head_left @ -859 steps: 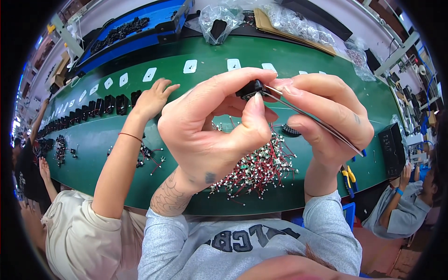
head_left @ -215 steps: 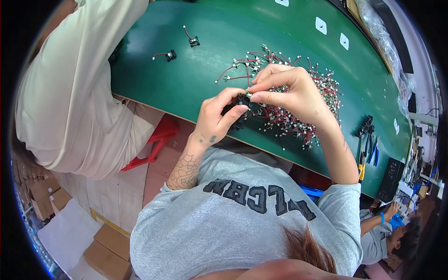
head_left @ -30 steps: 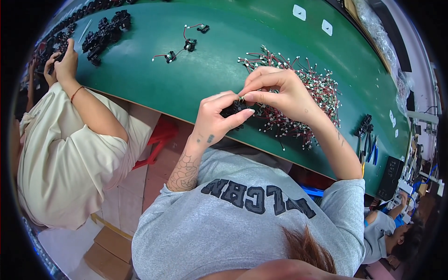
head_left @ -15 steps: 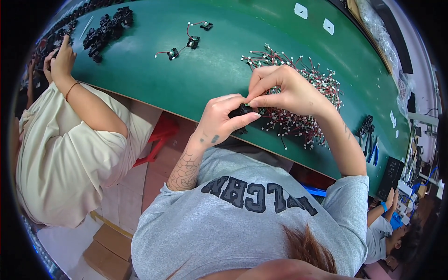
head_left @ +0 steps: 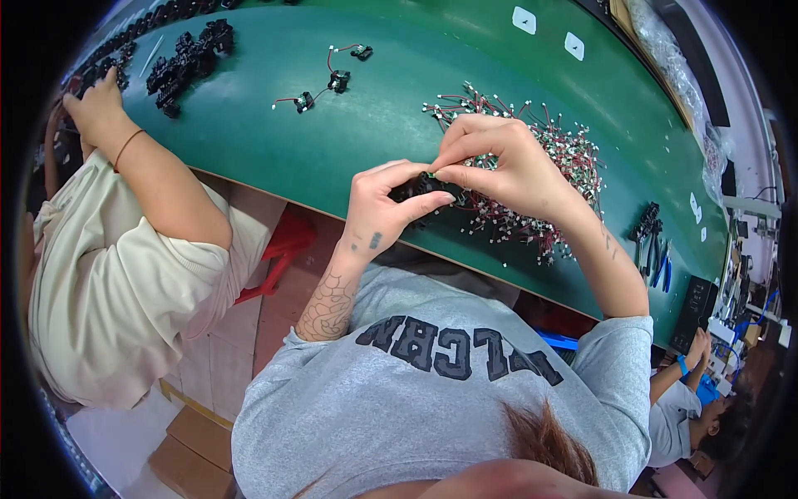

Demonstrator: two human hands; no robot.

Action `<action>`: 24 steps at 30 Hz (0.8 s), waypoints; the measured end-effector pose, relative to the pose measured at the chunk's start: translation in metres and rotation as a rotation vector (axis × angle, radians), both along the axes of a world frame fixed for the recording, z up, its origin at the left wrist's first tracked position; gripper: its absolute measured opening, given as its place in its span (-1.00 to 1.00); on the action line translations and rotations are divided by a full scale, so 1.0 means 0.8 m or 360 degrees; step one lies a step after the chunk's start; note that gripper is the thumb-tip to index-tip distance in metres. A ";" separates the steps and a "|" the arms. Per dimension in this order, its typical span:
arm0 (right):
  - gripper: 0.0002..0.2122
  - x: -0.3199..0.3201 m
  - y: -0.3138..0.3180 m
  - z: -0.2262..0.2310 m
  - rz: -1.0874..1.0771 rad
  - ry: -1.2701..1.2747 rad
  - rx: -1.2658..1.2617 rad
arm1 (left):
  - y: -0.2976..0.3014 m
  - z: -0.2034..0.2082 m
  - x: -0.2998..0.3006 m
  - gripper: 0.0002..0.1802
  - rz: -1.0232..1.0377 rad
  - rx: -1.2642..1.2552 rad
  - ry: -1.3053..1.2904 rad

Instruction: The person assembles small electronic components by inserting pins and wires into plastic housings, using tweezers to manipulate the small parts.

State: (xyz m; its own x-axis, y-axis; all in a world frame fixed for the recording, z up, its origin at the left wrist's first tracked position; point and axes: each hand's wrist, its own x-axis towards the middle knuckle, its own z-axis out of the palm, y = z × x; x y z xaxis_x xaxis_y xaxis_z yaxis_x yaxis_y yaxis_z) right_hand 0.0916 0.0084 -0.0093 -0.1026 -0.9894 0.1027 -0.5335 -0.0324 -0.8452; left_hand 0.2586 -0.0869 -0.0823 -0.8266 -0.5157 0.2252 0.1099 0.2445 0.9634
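Note:
My left hand curls thumb and fingers around a small black plastic part, much of it hidden by the fingers. Thumb and fingertips of my right hand are pinched together at the part's top edge, on a small green circuit board. Right behind and beside my right hand spreads a pile of small boards or connectors with red and black wires. Farther left on the green table lie three black parts fitted with wired boards.
Black parts are heaped at the far left, near a co-worker's arm. Pliers and a black box stand at the right. Another person sits beyond. A red stool and a carton are below the table.
Both my hands shift slightly left with the black part, the right fingers staying pinched at its top edge. The co-worker's hand at the left has moved farther back.

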 end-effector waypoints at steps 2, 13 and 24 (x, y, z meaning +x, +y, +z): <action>-0.94 0.000 0.003 0.007 0.0024 0.0075 0.0088 | 0.002 -0.003 0.002 -0.74 -0.0003 -0.0004 -0.0048; -0.92 -0.001 0.008 0.000 -0.0083 -0.0049 0.0302 | 0.007 -0.005 -0.006 -0.76 0.0085 -0.0263 0.0049; -0.84 -0.050 -0.041 0.019 -0.0204 -0.0408 0.0375 | 0.019 0.004 -0.007 -0.76 0.0120 -0.0374 0.0048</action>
State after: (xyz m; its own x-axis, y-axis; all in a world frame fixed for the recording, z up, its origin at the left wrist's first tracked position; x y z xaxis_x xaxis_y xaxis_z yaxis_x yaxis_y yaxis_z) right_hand 0.0519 -0.0243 0.0057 -0.2200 -0.9603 -0.1715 -0.2904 0.2323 -0.9283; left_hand 0.2527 -0.0720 -0.0790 -0.7788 -0.5062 0.3705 0.1108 0.4703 0.8755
